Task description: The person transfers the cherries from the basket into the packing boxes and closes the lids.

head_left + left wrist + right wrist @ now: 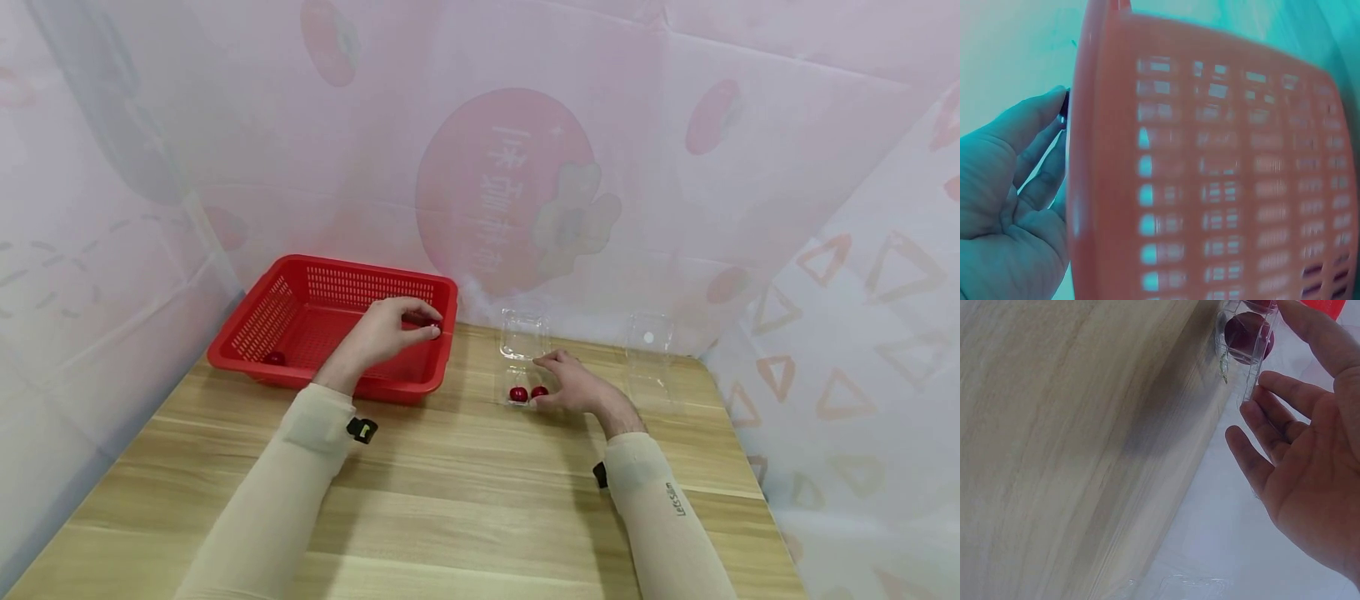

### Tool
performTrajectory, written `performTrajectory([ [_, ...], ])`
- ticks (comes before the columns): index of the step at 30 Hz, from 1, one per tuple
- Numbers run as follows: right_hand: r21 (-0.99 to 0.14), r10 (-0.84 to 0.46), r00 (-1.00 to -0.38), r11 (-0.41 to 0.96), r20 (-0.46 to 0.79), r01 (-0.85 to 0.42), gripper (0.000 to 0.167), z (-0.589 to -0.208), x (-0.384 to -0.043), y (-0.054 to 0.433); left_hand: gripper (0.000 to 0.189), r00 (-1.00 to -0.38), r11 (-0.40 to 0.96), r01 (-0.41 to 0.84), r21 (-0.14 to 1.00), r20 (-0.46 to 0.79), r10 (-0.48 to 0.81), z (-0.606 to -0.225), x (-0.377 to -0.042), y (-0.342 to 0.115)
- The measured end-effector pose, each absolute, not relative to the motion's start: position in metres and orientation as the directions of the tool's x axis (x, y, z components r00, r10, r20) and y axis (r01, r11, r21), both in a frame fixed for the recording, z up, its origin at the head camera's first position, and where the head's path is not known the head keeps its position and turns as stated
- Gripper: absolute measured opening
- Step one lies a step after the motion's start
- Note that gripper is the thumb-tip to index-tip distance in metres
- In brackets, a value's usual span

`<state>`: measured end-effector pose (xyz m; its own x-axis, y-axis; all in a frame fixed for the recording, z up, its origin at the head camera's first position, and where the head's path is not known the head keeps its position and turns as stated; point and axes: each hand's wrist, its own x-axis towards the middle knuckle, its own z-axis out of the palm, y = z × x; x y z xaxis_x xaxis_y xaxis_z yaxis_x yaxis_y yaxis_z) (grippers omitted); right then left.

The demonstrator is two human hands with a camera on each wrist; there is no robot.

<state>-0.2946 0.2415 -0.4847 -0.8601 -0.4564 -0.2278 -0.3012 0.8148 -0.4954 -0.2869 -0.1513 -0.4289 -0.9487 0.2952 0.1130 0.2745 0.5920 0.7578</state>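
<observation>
Over the right end of a red plastic basket (442, 358), my left hand (378, 337) pinches a dark red cherry (436, 330) between thumb and fingertips. The left wrist view shows only a sliver of this cherry (1064, 114) past the basket's slotted wall (1116, 156). My right hand (573, 385) holds the side of an opened clear plastic box (512, 375), thumb at the front and fingers toward the hinge. Two cherries (518, 394) sit in that box. In the right wrist view, the thumb and fingertips touch the box wall (1252, 378) beside a cherry (1247, 336).
Another cherry (275, 358) lies in the basket's near left corner. A second clear box (649, 358) stands opened to the right, near the back edge of the wooden table (435, 492). A printed cloth wall (360, 167) rises behind the table.
</observation>
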Motion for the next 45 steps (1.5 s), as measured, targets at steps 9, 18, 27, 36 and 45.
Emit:
performTrajectory([
  [9, -0.493, -0.459, -0.86, 0.815, -0.224, -0.306, 0.087, -0.484, -0.295, 0.241, 0.031, -0.951, 0.538, 0.267, 0.8, 0.128, 0.282, -0.436, -0.281, -0.121],
  [18, -0.485, -0.465, -0.855, 0.816, -0.231, -0.314, 0.088, -0.486, -0.296, 0.241, 0.028, -0.948, 0.483, 0.267, 0.834, 0.137, 0.288, -0.443, -0.277, -0.092],
  [27, -0.48, -0.462, -0.855, 0.82, -0.235, -0.311, 0.088, -0.485, -0.297, 0.241, 0.027, -0.935, 0.394, 0.264, 0.88, 0.134, 0.329, -0.452, -0.279, -0.064],
  [36, -0.48, -0.46, -0.855, 0.821, -0.238, -0.308, 0.087, -0.484, -0.296, 0.241, 0.027, -0.925, 0.425, 0.289, 0.858, 0.135, 0.356, -0.46, -0.281, -0.038],
  [45, -0.483, -0.458, -0.858, 0.82, -0.233, -0.307, 0.087, -0.485, -0.298, 0.241, 0.021, -0.944, 0.506, 0.253, 0.825, 0.096, 0.315, -0.468, -0.279, -0.014],
])
